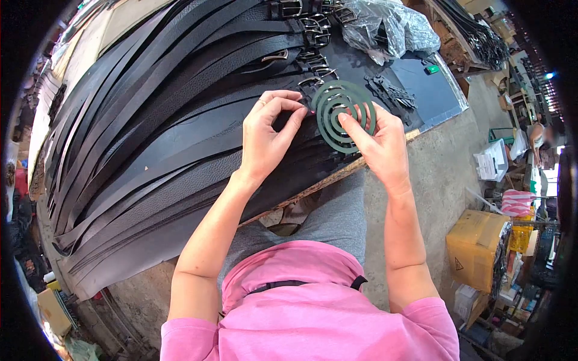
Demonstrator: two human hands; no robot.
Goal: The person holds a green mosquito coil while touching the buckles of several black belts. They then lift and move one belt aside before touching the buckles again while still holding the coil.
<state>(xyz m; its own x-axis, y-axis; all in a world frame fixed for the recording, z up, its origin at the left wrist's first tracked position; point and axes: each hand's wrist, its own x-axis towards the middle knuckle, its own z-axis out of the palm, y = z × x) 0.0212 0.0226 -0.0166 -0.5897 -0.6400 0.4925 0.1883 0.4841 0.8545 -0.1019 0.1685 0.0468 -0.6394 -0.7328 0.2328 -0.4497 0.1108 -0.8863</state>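
A flat dark green spiral coil (328,123) is held up over the table's near edge by my right hand (382,138), its thumb on the coil's middle and the fingers behind. Just left of the coil, my left hand (271,123) has thumb and fingertips bent together near the coil's outer end; what lies between them is too small to make out. Many black leather belts (198,66) fan out across the table to the left, with metal buckles (316,30) bunched beyond my hands.
Clear plastic wrapping (391,27) lies at the table's far side, near small black pieces (391,93) and a green item (431,69). A cardboard box (475,249) stands on the floor at right. Another person (537,141) is partly visible at far right.
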